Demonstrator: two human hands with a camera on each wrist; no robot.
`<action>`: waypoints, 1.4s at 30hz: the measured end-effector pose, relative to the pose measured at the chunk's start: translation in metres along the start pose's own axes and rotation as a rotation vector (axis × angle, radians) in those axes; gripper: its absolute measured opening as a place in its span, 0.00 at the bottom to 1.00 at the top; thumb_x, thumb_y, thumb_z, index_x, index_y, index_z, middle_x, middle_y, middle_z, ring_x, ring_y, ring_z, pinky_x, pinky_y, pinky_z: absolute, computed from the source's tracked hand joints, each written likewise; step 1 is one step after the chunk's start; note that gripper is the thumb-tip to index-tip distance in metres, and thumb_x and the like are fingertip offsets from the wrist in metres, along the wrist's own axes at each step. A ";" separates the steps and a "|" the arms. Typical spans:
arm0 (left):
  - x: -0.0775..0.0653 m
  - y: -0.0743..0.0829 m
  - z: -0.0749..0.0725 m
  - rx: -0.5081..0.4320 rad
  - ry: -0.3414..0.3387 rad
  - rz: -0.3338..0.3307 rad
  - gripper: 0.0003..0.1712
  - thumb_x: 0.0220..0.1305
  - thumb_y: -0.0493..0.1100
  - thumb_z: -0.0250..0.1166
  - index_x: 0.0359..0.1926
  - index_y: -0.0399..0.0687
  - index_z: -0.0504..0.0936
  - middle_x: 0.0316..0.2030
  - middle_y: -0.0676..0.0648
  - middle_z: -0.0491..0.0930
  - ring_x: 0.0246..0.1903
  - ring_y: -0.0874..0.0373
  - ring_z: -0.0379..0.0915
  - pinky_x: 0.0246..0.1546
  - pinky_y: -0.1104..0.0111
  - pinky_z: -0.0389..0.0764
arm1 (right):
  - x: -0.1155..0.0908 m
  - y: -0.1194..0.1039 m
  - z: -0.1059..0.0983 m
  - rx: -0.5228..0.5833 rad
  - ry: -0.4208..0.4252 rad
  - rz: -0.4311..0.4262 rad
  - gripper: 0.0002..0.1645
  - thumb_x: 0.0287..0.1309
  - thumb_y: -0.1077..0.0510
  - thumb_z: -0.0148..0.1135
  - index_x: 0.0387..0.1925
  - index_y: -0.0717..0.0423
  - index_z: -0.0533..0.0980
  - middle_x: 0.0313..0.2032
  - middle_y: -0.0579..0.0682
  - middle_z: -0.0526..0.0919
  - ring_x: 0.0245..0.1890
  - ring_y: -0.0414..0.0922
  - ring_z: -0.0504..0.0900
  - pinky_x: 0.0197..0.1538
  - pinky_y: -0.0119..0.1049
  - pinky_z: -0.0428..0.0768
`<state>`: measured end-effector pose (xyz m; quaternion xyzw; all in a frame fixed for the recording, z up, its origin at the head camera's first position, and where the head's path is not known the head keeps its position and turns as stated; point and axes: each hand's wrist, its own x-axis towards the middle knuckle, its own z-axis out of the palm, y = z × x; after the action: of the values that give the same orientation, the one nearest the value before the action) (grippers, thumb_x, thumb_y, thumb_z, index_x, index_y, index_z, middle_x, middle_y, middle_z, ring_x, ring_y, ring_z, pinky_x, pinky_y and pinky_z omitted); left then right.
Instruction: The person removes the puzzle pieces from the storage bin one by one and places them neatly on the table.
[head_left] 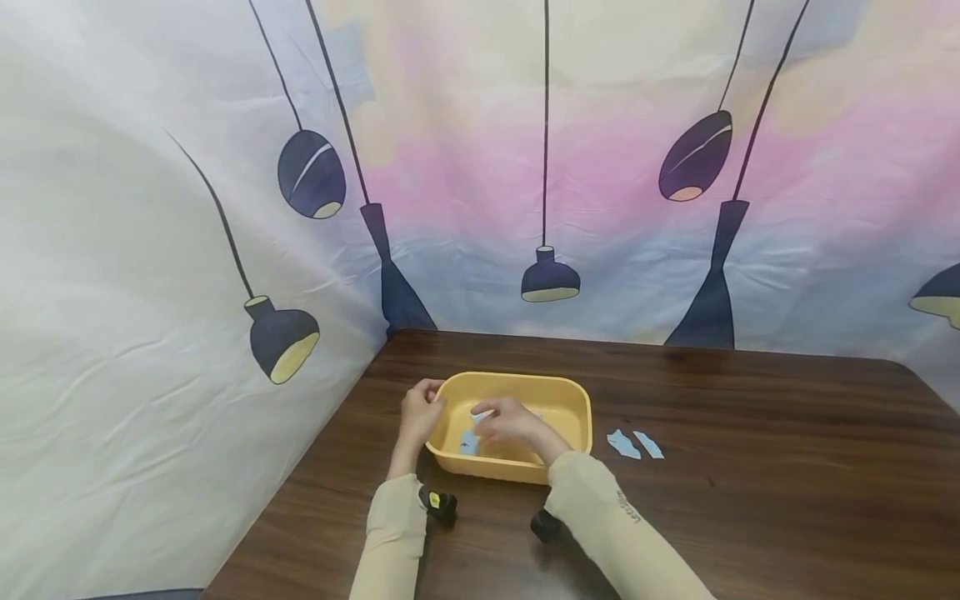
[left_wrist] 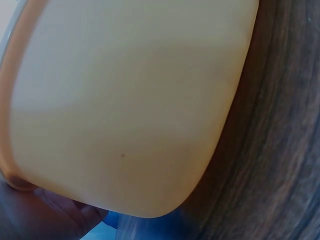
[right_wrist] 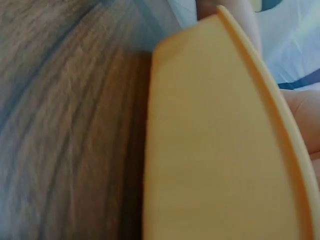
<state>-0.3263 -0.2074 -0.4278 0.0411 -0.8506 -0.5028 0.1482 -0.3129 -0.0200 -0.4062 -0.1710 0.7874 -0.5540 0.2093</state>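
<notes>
A curled left hand [head_left: 420, 412] is gripping a yellow tub [head_left: 487, 469] while the right hand [head_left: 508, 420], fingertips nearly together, is pinching a blue scrap [head_left: 479, 417], another scrap [head_left: 468, 444] lying near its fingers.

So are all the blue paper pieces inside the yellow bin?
No, two blue pieces lie on the table right of the yellow bin.

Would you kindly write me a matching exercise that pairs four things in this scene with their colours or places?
Things:
1. Left hand
2. Tub
3. Right hand
4. Two scraps on the table

Colours or places:
A. Over the tub's inside
B. Light blue
C. Yellow
D. At the tub's left edge

Pairs: 1-D, 2-C, 3-A, 4-B
</notes>
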 end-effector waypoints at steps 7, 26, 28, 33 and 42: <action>0.001 -0.001 0.002 0.008 0.004 0.008 0.19 0.57 0.30 0.57 0.50 0.32 0.80 0.22 0.52 0.67 0.20 0.62 0.61 0.21 0.75 0.67 | 0.004 0.005 0.013 -0.078 -0.011 0.070 0.34 0.57 0.62 0.63 0.66 0.62 0.68 0.35 0.53 0.83 0.29 0.40 0.77 0.43 0.35 0.80; 0.000 0.001 0.003 -0.009 0.006 0.010 0.19 0.56 0.29 0.57 0.50 0.31 0.80 0.22 0.52 0.66 0.21 0.61 0.61 0.22 0.75 0.66 | 0.003 0.004 0.021 -0.229 -0.006 0.043 0.33 0.54 0.62 0.67 0.63 0.63 0.71 0.66 0.61 0.70 0.66 0.61 0.69 0.66 0.55 0.69; -0.001 0.000 0.002 -0.011 0.012 0.014 0.19 0.56 0.29 0.57 0.50 0.31 0.80 0.22 0.52 0.65 0.21 0.62 0.61 0.21 0.75 0.65 | 0.004 0.005 0.024 -0.259 0.007 0.029 0.31 0.53 0.62 0.67 0.61 0.62 0.73 0.66 0.61 0.71 0.67 0.62 0.66 0.67 0.56 0.67; -0.002 -0.001 0.002 -0.012 0.026 0.034 0.18 0.55 0.29 0.58 0.48 0.29 0.80 0.21 0.52 0.65 0.21 0.62 0.60 0.21 0.75 0.65 | 0.004 0.005 0.027 -0.302 0.024 0.018 0.26 0.53 0.61 0.68 0.56 0.60 0.76 0.65 0.62 0.71 0.65 0.64 0.68 0.65 0.60 0.68; -0.001 0.001 0.001 -0.011 0.012 0.026 0.19 0.55 0.29 0.57 0.49 0.30 0.80 0.21 0.52 0.67 0.20 0.62 0.62 0.21 0.75 0.66 | 0.005 0.006 0.026 -0.318 0.024 0.024 0.21 0.53 0.61 0.68 0.50 0.57 0.79 0.61 0.59 0.75 0.61 0.62 0.72 0.62 0.58 0.72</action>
<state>-0.3256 -0.2055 -0.4276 0.0324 -0.8475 -0.5051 0.1601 -0.3039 -0.0413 -0.4206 -0.1856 0.8696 -0.4219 0.1768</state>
